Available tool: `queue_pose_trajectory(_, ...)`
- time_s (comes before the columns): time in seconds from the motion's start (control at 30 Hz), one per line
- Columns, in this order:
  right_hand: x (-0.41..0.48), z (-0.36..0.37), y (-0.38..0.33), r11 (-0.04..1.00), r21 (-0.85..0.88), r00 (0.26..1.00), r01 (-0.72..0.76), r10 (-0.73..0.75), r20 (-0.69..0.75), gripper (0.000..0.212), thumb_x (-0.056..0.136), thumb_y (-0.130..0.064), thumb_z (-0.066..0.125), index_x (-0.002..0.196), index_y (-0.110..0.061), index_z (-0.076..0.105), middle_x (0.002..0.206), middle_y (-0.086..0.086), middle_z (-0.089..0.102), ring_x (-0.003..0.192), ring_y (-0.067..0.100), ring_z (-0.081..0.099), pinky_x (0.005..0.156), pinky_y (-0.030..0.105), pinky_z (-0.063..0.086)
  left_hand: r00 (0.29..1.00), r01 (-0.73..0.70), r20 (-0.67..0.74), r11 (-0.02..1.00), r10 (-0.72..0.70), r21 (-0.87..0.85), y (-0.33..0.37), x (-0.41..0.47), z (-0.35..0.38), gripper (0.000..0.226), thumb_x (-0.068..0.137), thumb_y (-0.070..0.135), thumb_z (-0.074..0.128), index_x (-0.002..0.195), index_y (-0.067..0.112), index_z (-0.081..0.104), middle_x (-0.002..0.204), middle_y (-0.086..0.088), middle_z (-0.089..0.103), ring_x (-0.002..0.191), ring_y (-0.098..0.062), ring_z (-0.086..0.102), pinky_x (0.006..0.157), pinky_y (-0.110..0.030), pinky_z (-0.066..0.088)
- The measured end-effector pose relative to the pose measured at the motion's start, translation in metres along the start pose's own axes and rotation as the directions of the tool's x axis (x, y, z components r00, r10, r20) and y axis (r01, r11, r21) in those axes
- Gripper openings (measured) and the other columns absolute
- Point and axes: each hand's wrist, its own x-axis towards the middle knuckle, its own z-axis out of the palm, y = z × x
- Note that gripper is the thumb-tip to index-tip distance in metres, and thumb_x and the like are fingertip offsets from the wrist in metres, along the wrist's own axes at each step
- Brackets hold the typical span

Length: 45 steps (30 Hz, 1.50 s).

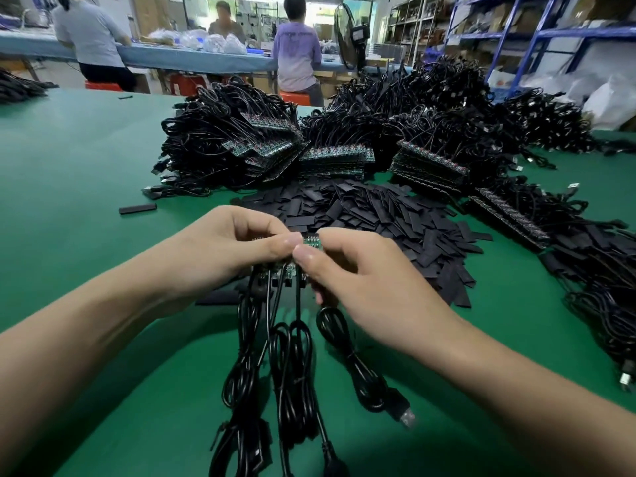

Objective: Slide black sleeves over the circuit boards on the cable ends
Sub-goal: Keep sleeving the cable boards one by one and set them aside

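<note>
Both forearms reach in from the near edge of the counter (pixel 86 173) and meet above its middle; the left hand (pixel 220 249) comes from the left with its fingers curled and its thumb pointing right; the right hand (pixel 361 280) comes from the right, knuckles up, its thumb pointing left; the two thumb tips lie almost touching; both hands are clamped on a small row of green circuit boards (pixel 311 243), pinched between thumbs and fingers and held just above the green surface; most of the row is hidden by the fingers, so whether any board already wears a sleeve cannot be told; black cables (pixel 292 356) hang from the lower edge of the boards and trail in loose coils toward the near edge, one ending in a USB plug (pixel 406 416)

Just beyond the hands lies a broad loose heap of flat black sleeves (pixel 378 215), spreading toward the right edge; a single sleeve (pixel 137 208) lies apart on the left, well clear of the heap; behind the heap, toward the far edge, stand stacked board strips (pixel 330 161) with their cable bundles (pixel 220 132) piled high; more bundles run along the right edge

Past the far edge three people work at a long blue bench (pixel 192 58); a standing fan (pixel 347 36) and blue shelving (pixel 550 32) stand at the far right
</note>
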Motion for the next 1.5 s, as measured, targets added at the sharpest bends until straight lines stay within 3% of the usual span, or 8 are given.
queue_pose_trajectory(0.1, -0.002, 0.0, 0.001, 1.0, -0.015, 0.998, 0.012, -0.013, -0.054, 0.047, 0.101, -0.048, 0.054, 0.071, -0.012, 0.053, 0.061, 0.0, 0.053, 0.055, 0.007, 0.043, 0.056, 0.025, 0.034, 1.0, -0.002, -0.003, 1.0, 0.002, 0.006, 0.0, 0.0, -0.001, 0.024, 0.081, 0.04, 0.069, 0.08, 0.017, 0.078, 0.077, -0.005, 0.065, 0.07, -0.012, 0.052, 0.061, -0.013, 0.046)
queue_pose_trajectory(0.23, -0.001, 0.0, 0.005, 0.966, 0.254, 0.997, -0.056, 0.042, 0.059, 0.044, 0.107, -0.038, 0.05, 0.07, -0.014, 0.048, 0.061, -0.002, 0.05, 0.06, 0.015, 0.042, 0.063, 0.034, 0.038, 1.0, 0.007, -0.001, 0.999, -0.007, -0.045, -0.003, 0.0, 0.002, 0.028, 0.084, 0.037, 0.076, 0.089, 0.009, 0.077, 0.088, -0.024, 0.067, 0.081, -0.024, 0.055, 0.073, -0.025, 0.05)
queue_pose_trajectory(0.33, -0.001, 0.002, 0.005, 0.867, 0.482, 0.989, -0.13, 0.078, 0.127, 0.037, 0.108, -0.03, 0.05, 0.073, -0.02, 0.052, 0.062, -0.005, 0.049, 0.056, 0.003, 0.044, 0.056, 0.015, 0.038, 0.999, 0.031, 0.023, 0.991, -0.029, -0.128, -0.003, -0.001, 0.002, 0.032, 0.083, 0.034, 0.069, 0.091, 0.004, 0.075, 0.095, -0.029, 0.07, 0.085, -0.025, 0.062, 0.075, -0.025, 0.053)
queue_pose_trajectory(0.5, -0.004, 0.005, 0.005, 0.718, 0.663, 0.974, -0.212, 0.1, 0.204, 0.026, 0.107, -0.031, 0.051, 0.093, -0.015, 0.064, 0.069, -0.007, 0.053, 0.061, 0.003, 0.047, 0.064, 0.029, 0.032, 0.992, 0.062, 0.124, 0.97, -0.033, -0.236, 0.002, -0.001, 0.007, 0.024, 0.089, 0.034, 0.07, 0.082, 0.011, 0.074, 0.079, -0.01, 0.073, 0.066, -0.018, 0.064, 0.065, -0.031, 0.042)
queue_pose_trajectory(0.7, -0.011, -0.029, 0.012, 0.645, 0.729, 0.972, -0.23, 0.119, 0.201, 0.034, 0.101, -0.045, 0.052, 0.076, -0.023, 0.058, 0.069, -0.005, 0.059, 0.067, 0.012, 0.062, 0.062, 0.021, 0.051, 0.984, 0.109, 0.152, 0.991, -0.096, -0.08, 0.01, -0.002, -0.028, 0.029, 0.075, 0.043, 0.08, 0.085, 0.016, 0.077, 0.066, 0.006, 0.059, 0.058, -0.003, 0.052, 0.056, -0.013, 0.044)
queue_pose_trajectory(0.97, -0.022, -0.074, 0.037, 0.798, 0.454, 0.918, -0.396, 0.346, 0.192, 0.04, 0.104, -0.044, 0.054, 0.073, -0.018, 0.057, 0.064, 0.007, 0.064, 0.038, 0.016, 0.053, 0.038, 0.022, 0.041, 0.979, 0.045, 0.115, 0.726, -0.17, 0.687, 0.021, 0.011, -0.046, 0.025, 0.074, 0.06, 0.069, 0.092, 0.043, 0.076, 0.086, 0.017, 0.075, 0.078, 0.0, 0.069, 0.069, -0.008, 0.048)
queue_pose_trajectory(1.27, -0.027, -0.044, 0.066, 0.958, 0.107, 0.961, -0.268, 0.274, -0.042, 0.037, 0.102, -0.045, 0.053, 0.081, -0.015, 0.056, 0.057, 0.001, 0.065, 0.043, 0.01, 0.046, 0.052, 0.026, 0.034, 0.999, -0.037, 0.021, 0.374, 0.047, 0.927, 0.012, 0.064, 0.055, 0.041, 0.079, 0.068, 0.067, 0.09, 0.03, 0.078, 0.079, 0.01, 0.074, 0.077, -0.013, 0.068, 0.073, -0.034, 0.058)
queue_pose_trajectory(1.5, -0.031, -0.043, 0.064, 0.97, 0.075, 0.97, -0.23, 0.234, -0.06, 0.032, 0.102, -0.039, 0.057, 0.082, -0.013, 0.057, 0.054, -0.002, 0.062, 0.045, 0.006, 0.047, 0.055, 0.026, 0.038, 1.0, -0.024, 0.015, 0.444, 0.024, 0.896, 0.006, 0.062, 0.057, 0.015, 0.081, 0.049, 0.078, 0.089, 0.036, 0.077, 0.078, 0.019, 0.072, 0.076, 0.0, 0.066, 0.074, -0.031, 0.058)
